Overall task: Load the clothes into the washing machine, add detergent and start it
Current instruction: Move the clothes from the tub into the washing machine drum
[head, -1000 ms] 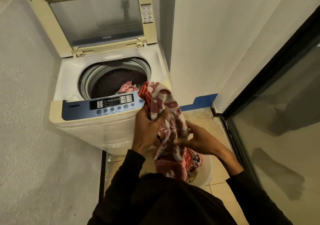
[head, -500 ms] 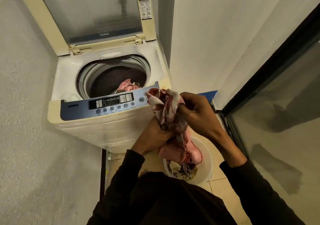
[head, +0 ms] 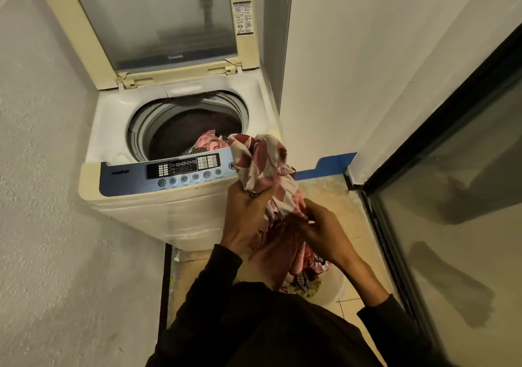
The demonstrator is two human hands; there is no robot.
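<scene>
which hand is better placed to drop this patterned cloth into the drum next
Left, probably. The left hand holds the red and white patterned cloth high, beside the control panel and closest to the open drum. The right hand has its grip lower, above the white bucket.

Red-and-white patterned cloth (head: 265, 166), blue panel (head: 135, 181)

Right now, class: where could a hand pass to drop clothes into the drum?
The drum opening is clear at back and left under the raised lid. Its front right is crowded: pink clothes and the patterned cloth both hands grip.
</scene>
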